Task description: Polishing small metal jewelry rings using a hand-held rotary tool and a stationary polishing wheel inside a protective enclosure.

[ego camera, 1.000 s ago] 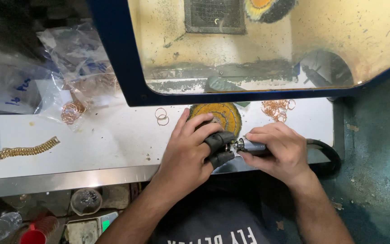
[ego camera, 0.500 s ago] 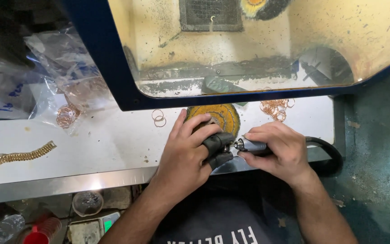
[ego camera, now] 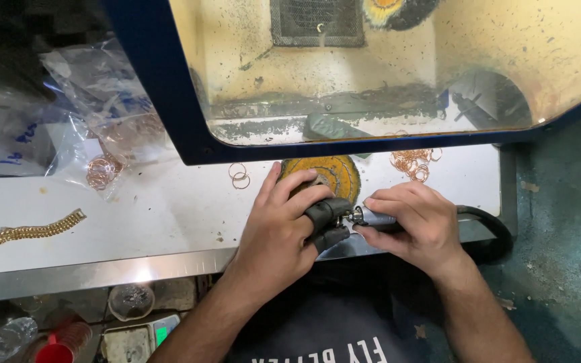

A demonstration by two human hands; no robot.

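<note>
**A:** Start nearest you. What have your hands got?

**B:** Your right hand [ego camera: 415, 225] is closed around a slim rotary handpiece [ego camera: 378, 218], metal at the nose, with a black hose [ego camera: 489, 228] looping off to the right over the bench edge. Your left hand [ego camera: 280, 232] is curled shut, thumb and forefinger capped in dark finger guards [ego camera: 327, 222], and these meet the tool's tip.

**A:** And what are you pinching in that left hand?

**B:** Something small, right at the tip, but the guards hide it, so I cannot tell what it is. It may be one of the rings, no more than that.

**A:** Where do both hands sit?

**B:** Over the front edge of the white bench [ego camera: 169, 215], just at its steel lip [ego camera: 102, 275]. Directly behind your fingers lies a round yellow buffing pad [ego camera: 337, 175], partly covered by your left fingertips.

**A:** Further out?

**B:** Two thin copper-coloured rings [ego camera: 239, 176] lie just left of the pad. A loose heap of similar rings [ego camera: 411, 163] sits behind your right hand. Far left, a gold chain bracelet [ego camera: 31, 232] lies flat, well apart from your hands, and clear plastic bags [ego camera: 95, 128] hold more rings [ego camera: 102, 171].

**A:** And at the back?

**B:** A blue-framed polishing hood [ego camera: 163, 87] with a dusty yellowed window [ego camera: 398, 74].
</note>
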